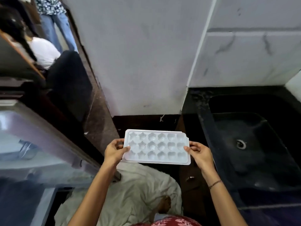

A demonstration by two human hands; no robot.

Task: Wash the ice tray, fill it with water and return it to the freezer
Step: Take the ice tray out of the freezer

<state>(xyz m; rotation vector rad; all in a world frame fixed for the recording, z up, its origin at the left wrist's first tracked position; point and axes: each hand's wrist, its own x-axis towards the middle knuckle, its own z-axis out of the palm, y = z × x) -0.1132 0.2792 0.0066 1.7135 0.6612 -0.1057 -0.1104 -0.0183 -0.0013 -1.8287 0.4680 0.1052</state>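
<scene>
I hold a white plastic ice tray [157, 146] level in front of me, its several star- and flower-shaped cups facing up. My left hand [114, 151] grips its left short edge, thumb on top. My right hand [199, 153] grips its right short edge the same way. Whether the cups hold water I cannot tell. A black sink [254, 144] with a round metal drain [241, 144] lies to the right of the tray. At the left stands the fridge [40, 144], its open door edge slanting toward me.
A white wall pillar [143, 54] rises straight ahead. A pale cloth [138, 193] lies on the dark floor below the tray, with a bare foot [165, 203] on it. Two other persons [48, 46] are in the passage at the upper left.
</scene>
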